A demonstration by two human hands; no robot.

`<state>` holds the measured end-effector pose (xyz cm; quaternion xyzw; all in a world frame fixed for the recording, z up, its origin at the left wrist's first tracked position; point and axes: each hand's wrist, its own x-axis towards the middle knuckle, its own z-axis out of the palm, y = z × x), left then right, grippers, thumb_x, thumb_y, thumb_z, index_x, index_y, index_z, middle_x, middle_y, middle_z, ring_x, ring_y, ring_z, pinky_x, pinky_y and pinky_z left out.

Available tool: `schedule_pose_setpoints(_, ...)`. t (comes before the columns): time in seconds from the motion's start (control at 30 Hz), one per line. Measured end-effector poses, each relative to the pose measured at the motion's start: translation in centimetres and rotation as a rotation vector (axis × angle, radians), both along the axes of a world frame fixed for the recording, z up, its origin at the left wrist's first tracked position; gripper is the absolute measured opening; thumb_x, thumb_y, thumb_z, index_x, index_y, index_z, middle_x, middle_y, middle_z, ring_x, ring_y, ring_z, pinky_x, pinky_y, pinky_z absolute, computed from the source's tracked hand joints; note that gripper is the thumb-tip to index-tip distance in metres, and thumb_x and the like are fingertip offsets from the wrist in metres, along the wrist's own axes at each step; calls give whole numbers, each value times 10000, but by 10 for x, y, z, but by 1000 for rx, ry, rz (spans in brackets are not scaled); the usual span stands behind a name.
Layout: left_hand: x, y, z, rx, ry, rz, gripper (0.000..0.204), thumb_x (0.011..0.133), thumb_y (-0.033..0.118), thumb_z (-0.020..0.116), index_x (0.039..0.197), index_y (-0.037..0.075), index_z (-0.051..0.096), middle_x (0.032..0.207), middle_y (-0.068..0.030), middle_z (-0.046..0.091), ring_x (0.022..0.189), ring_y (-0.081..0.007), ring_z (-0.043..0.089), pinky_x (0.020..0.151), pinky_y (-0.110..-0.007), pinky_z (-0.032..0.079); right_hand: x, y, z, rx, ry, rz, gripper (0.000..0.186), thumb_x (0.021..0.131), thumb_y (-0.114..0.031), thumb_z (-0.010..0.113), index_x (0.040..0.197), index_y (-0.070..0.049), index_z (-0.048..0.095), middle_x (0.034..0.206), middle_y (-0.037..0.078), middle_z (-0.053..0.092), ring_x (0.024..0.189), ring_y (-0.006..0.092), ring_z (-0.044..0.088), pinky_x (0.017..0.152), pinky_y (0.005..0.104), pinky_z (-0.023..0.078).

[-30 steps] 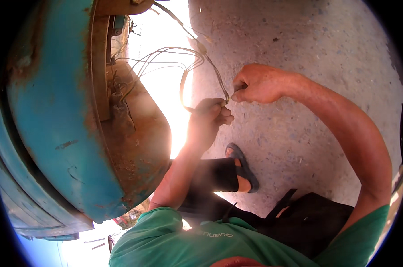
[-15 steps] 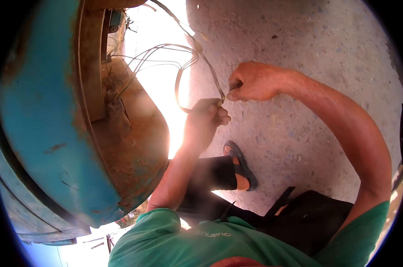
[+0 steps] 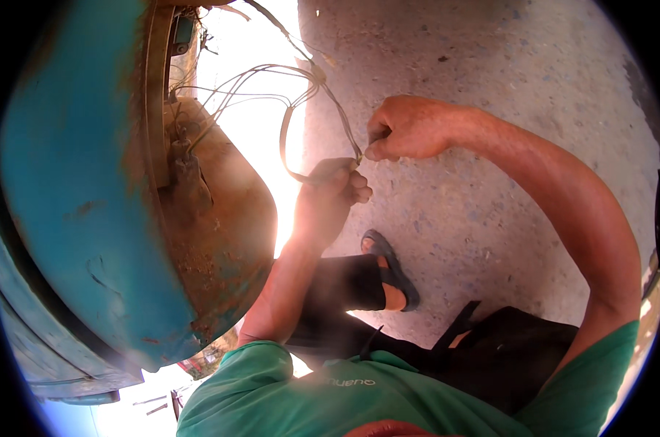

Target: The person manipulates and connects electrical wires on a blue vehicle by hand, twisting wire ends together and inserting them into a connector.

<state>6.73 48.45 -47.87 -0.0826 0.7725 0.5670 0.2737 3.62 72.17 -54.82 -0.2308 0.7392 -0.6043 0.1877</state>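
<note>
Seen from the head of a person in a green shirt (image 3: 308, 397), both bare hands meet over the left edge of a speckled concrete floor (image 3: 505, 211). A bunch of thin wires (image 3: 318, 74) loops out from a rusty panel (image 3: 231, 218) inside a worn blue metal body (image 3: 75, 182) on the left. The wires hang in the air across a glaring bright strip, and their bundled end reaches the left hand (image 3: 333, 189), whose fingers are clamped on it. The right hand (image 3: 410, 127) is just beside that end, thumb and forefinger brought together; whether they pinch a strand cannot be told. Below the hands, a dark sandal (image 3: 397, 277) rests on the floor.
</note>
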Motion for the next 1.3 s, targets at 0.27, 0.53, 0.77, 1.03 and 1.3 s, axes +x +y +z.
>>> schedule_pose_setpoints(0.27, 0, 2, 3, -6, -4, -43, 298, 1007, 191, 500, 1230, -6, 488, 945, -130, 621, 860, -283, 611, 803, -405, 488, 6, 4, 7, -8, -10, -16, 317, 872, -307, 673, 950, -3, 717, 841, 111, 712, 769, 215, 659, 695, 377, 511)
schedule_pose_setpoints(0.53, -1, 9, 6, -36, -2, -79, 355, 1012, 195, 476, 1281, -35, 440, 927, -135, 593, 850, -265, 587, 802, -404, 476, 7, 6, 8, -8, -21, -54, 324, 859, -298, 672, 992, -7, 721, 909, 124, 726, 839, 230, 671, 769, 360, 519)
schedule_pose_setpoints(0.77, -3, 2, 0, 25, 18, -123, 368, 1000, 182, 488, 1291, -37, 435, 959, -149, 608, 859, -271, 593, 810, -413, 477, 15, 15, 14, 39, -66, -79, 308, 852, -269, 665, 1010, -10, 719, 931, 111, 725, 849, 222, 669, 765, 356, 518)
schedule_pose_setpoints(1.03, -4, 3, -2, 69, -8, -133, 423, 1001, 173, 477, 1357, -48, 419, 971, -147, 605, 862, -280, 604, 805, -404, 491, 13, 29, 2, 130, -29, -129, 274, 831, -252, 659, 952, -14, 720, 858, 97, 708, 768, 188, 638, 708, 345, 504)
schedule_pose_setpoints(1.3, -9, -1, -8, 6, 16, -151, 456, 1006, 170, 462, 1386, -77, 412, 967, -142, 600, 855, -273, 613, 800, -392, 500, 15, 39, 4, 241, -15, -170, 276, 795, -248, 644, 925, -15, 718, 805, 92, 695, 729, 195, 627, 675, 359, 492)
